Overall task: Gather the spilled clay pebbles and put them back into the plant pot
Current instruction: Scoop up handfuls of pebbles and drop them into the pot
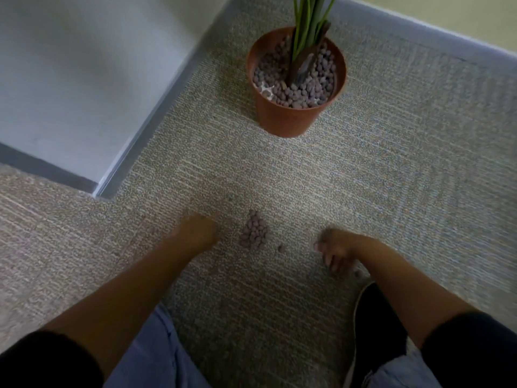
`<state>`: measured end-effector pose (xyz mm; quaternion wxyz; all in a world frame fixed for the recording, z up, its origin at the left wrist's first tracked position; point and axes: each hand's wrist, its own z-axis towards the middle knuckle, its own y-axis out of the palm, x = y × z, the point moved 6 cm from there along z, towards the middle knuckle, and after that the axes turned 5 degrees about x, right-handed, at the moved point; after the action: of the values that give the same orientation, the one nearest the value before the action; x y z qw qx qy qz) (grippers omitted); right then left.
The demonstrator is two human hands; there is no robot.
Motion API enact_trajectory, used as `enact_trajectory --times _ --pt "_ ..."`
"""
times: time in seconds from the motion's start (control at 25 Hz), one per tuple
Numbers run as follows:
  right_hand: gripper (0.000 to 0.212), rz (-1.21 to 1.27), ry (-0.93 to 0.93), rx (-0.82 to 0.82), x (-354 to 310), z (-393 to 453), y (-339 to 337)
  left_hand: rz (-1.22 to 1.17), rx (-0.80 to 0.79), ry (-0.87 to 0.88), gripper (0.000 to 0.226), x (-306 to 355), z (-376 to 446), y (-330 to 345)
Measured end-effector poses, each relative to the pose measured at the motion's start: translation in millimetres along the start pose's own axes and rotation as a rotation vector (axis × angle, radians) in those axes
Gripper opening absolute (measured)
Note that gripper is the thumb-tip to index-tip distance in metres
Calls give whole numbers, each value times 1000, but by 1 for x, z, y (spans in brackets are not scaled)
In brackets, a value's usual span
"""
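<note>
A small heap of brownish clay pebbles (254, 231) lies on the carpet between my hands, with one stray pebble (280, 248) just to its right. My left hand (195, 231) rests low on the carpet a little left of the heap, blurred, fingers pointing away. My right hand (337, 252) hovers to the right of the heap, fingers loosely curled downward, holding nothing that I can see. The terracotta plant pot (285, 119) stands farther ahead, filled with pebbles around green stems.
Grey-beige carpet (391, 163) covers the floor. A white wall corner with a grey skirting (145, 130) juts in at the left. Another skirting (419, 26) runs behind the pot. My knees in blue trousers and a black shoe (375, 326) are at the bottom.
</note>
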<state>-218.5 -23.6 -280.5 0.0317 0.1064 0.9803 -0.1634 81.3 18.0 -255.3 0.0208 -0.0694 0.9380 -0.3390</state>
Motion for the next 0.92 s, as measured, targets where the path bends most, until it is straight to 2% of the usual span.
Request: enact_trajectory --times 0.08,0.16,0.24,0.32,0.36,0.44,0.48,0.56,0.6,0.68,0.76,0.84,0.92 --pt "54 -28 46 70 11 3 -13 21 -108 -56 50 -21 -10 29" --pt "61 -152 100 40 18 2 -28 -40 -158 -90 59 -25 -21 41" --pt "70 -249 213 -149 36 -5 -28 -69 -112 -69 58 -17 -26 43" --pt "75 -167 289 -354 54 -15 -14 -148 -101 -102 50 -3 -27 41" --pt "74 -97 281 -366 62 -15 -8 -221 -117 -151 41 2 -27 39" --pt "71 65 208 -309 64 -11 1 -338 -176 -103 23 22 -23 39" --pt "71 169 144 -283 57 -8 3 -376 -220 -44 20 35 -22 39" --pt "67 341 -31 -279 28 -7 4 -517 -186 16 20 54 -21 36" --pt "63 397 -117 -291 9 -9 5 -559 -111 51 19 59 -24 32" --pt "54 467 -236 -300 -27 -14 5 -501 -88 97 19 60 -29 31" --pt "50 452 -273 -329 -50 -19 13 -196 -105 91 36 47 -26 38" --pt "48 318 -245 -421 -61 -22 35 -54 -323 27 43 28 -36 62" --pt "52 172 -191 -500 -65 -25 60 -193 -651 -107 44 20 -57 96"
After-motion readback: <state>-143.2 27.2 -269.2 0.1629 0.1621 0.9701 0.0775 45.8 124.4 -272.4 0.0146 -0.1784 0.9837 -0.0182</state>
